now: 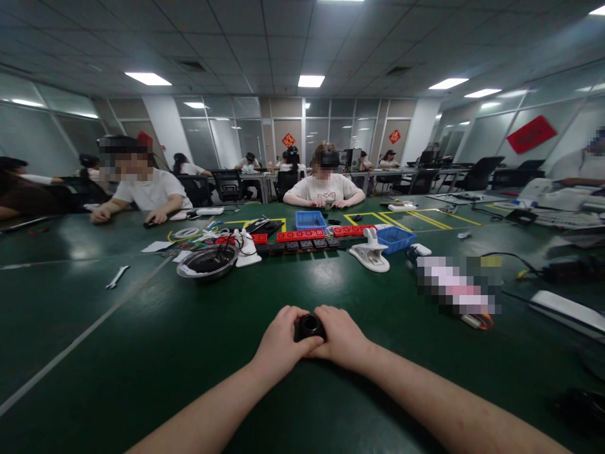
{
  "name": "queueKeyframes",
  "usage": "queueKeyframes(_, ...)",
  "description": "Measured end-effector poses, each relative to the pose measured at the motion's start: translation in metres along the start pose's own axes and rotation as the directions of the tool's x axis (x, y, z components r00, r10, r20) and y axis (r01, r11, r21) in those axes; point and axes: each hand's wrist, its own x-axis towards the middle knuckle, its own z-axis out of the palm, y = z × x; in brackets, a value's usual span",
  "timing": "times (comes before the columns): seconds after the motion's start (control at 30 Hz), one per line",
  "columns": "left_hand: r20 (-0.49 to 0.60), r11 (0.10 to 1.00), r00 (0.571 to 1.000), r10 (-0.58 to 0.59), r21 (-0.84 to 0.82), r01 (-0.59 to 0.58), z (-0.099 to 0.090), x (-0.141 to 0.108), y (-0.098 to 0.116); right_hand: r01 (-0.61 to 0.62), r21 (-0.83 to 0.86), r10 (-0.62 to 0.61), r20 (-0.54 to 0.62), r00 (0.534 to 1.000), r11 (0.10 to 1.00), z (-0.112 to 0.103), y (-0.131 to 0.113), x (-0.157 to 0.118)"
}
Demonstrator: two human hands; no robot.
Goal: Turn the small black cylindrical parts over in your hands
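Note:
A small black round object (311,326) with a dark hole in its top rests on the green table (227,315), near the middle of the view. My left hand (282,337) wraps round its left side, the thumb lying across its front. From the right, my right hand (341,335) closes on the same object, its thumb close to the left thumb. The underside of the object and some fingertips are hidden.
Beyond my hands lie a metal bowl (207,263) with black cables, a white clamp-like stand (371,252), red strips (302,235) and blue trays (394,239). A wrench (117,277) lies left. White devices and cables are at right. People sit across the table.

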Motion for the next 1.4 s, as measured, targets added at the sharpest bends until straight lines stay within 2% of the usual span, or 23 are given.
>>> queueKeyframes(0.1,0.136,0.995,0.990,0.047,-0.090,-0.035,-0.006,0.002,-0.004,0.127,0.206,-0.147,0.087,0.985,0.970,-0.009,0.011,0.002)
queueKeyframes(0.17,0.198,0.989,0.978,0.070,-0.143,-0.042,-0.009,0.003,-0.005,0.168,0.299,-0.224,0.164,0.961,0.939,-0.015,0.018,0.004)
queueKeyframes(0.27,0.238,0.983,0.968,0.079,-0.181,-0.036,-0.011,0.004,-0.005,0.197,0.367,-0.293,0.228,0.929,0.909,-0.020,0.025,0.007)
queueKeyframes(0.47,0.246,0.984,0.967,0.069,-0.176,-0.026,-0.011,0.005,-0.004,0.215,0.422,-0.342,0.254,0.905,0.881,-0.023,0.027,0.009)
queueKeyframes(0.97,0.239,0.985,0.969,0.066,-0.170,-0.025,-0.009,0.004,-0.005,0.196,0.418,-0.330,0.279,0.902,0.887,-0.025,0.025,0.010)
queueKeyframes(1.27,0.195,0.986,0.980,0.038,-0.166,-0.005,-0.007,0.002,-0.002,0.056,0.430,-0.196,0.290,0.937,0.901,-0.017,0.027,0.009)
queueKeyframes(1.4,0.090,0.994,0.996,-0.017,-0.107,0.027,-0.001,0.000,0.000,0.009,0.312,-0.082,0.222,0.972,0.950,-0.008,0.022,0.008)
